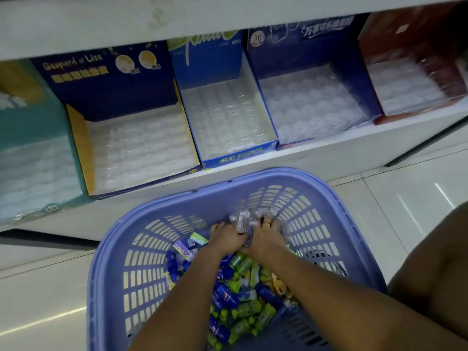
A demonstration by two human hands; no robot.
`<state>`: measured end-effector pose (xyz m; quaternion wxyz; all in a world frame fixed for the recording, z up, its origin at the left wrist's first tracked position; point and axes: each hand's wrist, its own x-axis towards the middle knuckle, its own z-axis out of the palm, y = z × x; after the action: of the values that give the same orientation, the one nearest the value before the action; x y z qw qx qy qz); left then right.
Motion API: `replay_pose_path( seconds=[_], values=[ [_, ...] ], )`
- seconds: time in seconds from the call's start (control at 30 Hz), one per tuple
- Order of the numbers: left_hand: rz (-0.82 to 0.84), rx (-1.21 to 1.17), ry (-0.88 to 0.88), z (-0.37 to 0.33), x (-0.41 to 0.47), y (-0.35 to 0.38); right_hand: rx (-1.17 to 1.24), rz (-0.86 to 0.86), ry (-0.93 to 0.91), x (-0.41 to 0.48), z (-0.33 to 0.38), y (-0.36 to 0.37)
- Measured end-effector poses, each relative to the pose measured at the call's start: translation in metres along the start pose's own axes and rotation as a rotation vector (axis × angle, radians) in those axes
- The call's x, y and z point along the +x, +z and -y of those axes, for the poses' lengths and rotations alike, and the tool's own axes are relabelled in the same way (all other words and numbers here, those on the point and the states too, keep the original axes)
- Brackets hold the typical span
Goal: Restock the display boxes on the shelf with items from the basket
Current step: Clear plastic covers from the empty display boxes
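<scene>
A purple plastic basket [157, 214] stands on the floor below the shelf, holding several small blue, green and yellow packets [243, 295]. Both my hands are down in its far end. My left hand [225, 236] and my right hand [266, 236] grip a clump of clear plastic items [243, 220] between them. On the shelf stand open display boxes with clear blister trays: a dark blue and yellow one [81, 138], a bright blue one [240, 153], a navy one [298, 41] and a red one [379, 46].
A teal display box [30, 117] sits at the far left of the white shelf [304, 158]. An upper shelf board [126, 19] overhangs the boxes. Glossy white floor tiles [405, 198] surround the basket. My knee [435, 269] is at the right edge.
</scene>
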<state>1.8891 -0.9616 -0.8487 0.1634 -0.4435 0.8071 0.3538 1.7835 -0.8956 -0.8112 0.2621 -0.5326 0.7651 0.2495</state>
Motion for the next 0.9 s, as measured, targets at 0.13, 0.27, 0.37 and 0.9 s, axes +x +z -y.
replay_pose_path(
  seconds=[0.13,0.27,0.37,0.9],
  values=[
    [0.011,-0.017,0.008,-0.009,0.002,0.0,0.104,0.03,0.038,0.007,-0.013,-0.016],
    [0.021,-0.154,0.017,-0.02,0.005,0.006,0.192,0.033,0.03,0.011,-0.014,-0.008],
    [0.125,-0.198,-0.004,-0.023,0.007,0.003,0.177,0.105,-0.075,0.019,-0.017,-0.012],
    [0.305,0.105,-0.112,0.004,-0.079,-0.044,0.816,0.574,-0.387,-0.033,0.005,-0.006]
  ],
)
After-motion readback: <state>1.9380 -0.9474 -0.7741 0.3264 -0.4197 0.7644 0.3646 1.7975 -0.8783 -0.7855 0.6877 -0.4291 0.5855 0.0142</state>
